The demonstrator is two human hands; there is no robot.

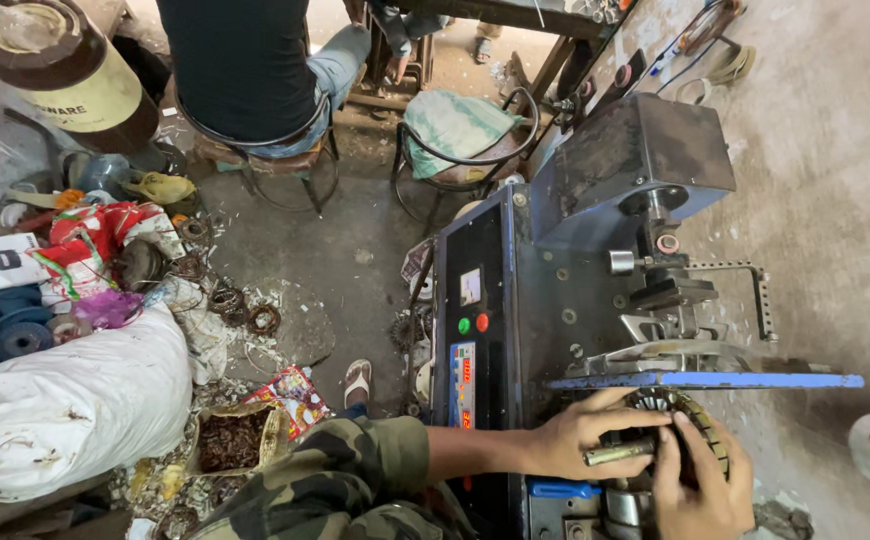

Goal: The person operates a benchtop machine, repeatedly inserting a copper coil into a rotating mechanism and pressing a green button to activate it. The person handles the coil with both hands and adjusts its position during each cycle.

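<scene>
Lower right of frame: left hand point(580, 437) fingers curled around a short brass-coloured rod point(619, 453), gripping it. Right hand point(700, 480) closed over the round stator core point(700, 425), a dark toothed ring with copper-toned slots, sitting under a blue bar point(705, 380). Behind, centre-right, a dark winding machine point(575, 250) with green and red buttons. Upper centre, a seated person point(245, 60) on a stool.

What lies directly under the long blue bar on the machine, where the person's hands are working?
Under the blue bar sits a round toothed metal ring. The left hand and right hand rest on it beside a brass-coloured rod. The hands cover the ring's lower part.
</scene>
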